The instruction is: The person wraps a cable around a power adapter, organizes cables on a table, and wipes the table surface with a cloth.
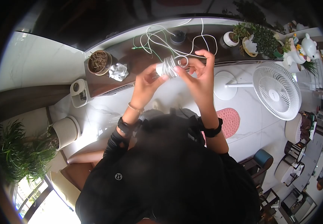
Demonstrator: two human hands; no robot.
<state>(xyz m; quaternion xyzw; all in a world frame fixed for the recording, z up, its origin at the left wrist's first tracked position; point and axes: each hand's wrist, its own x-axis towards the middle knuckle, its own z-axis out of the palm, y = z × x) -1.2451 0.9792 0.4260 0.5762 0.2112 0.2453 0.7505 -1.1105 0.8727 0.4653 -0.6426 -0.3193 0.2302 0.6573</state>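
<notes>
Head view shows both hands raised in front of the black-clothed torso, meeting at a wound white cable [167, 67]. The left hand [146, 84] is partly closed, with its thumb and fingers holding the bundle at its left side, where a smooth white end piece [159, 69] shows. The right hand [198, 76] is more spread: its thumb tip touches the right side of the bundle and one finger rises, bent, away from it. Other fingers curl near a small loop of cable; whether they grip it cannot be told.

Beyond the hands, loose white cables [155, 34] and a green cable [146, 49] lie on a dark cabinet top [126, 48], around a dark round object [178, 37]. Left of the left hand are a crumpled white item [118, 71] and, just beside it, a potted plant [99, 62]. Right of the right hand stands a white fan [274, 95]; a pink mat [228, 121] lies on the floor, nearer the body than that hand and partly behind its forearm.
</notes>
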